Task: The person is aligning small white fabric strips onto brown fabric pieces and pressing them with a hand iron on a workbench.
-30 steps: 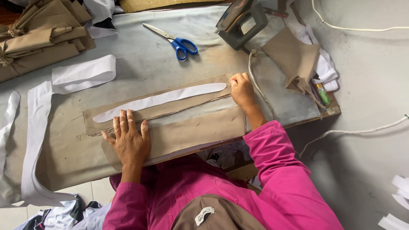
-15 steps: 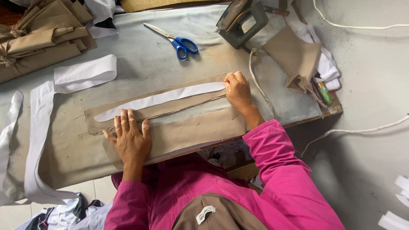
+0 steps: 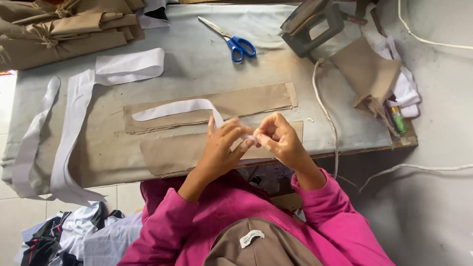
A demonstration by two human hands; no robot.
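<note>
two hands pinching the end of a white strip

a grey table (image 3: 187, 64) is filling most of the view, and its cover is looking stained brown in the middle. a pale tiled floor is showing at 7 o'clock, and a grey floor at 3 o'clock. a person in a pink top is sitting at the near edge of the table.

the left hand (image 3: 221, 145) and the right hand (image 3: 278, 140) are meeting just above the near edge of the table. the fingers of both hands are closing on the end of a curved white strip (image 3: 172, 108). the tips are touching each other around it.

the strip is lying on a long brown cloth piece (image 3: 246, 101). its long way is going from 9 o'clock to 3 o'clock. its far end is pointing to 9 o'clock. its near end is lifting up and bending down to 5 o'clock, into the fingers.

a second brown piece (image 3: 172, 152) is lying under the hands. blue scissors (image 3: 236, 42) are resting at 12 o'clock. a grey iron (image 3: 313, 24) is sitting at 1 o'clock, and its cord (image 3: 325, 113) is running down off the table edge. folded brown cloth (image 3: 64, 29) is piling up at 10 o'clock. long white bands (image 3: 74, 128) are hanging off the table at 9 o'clock.
</note>
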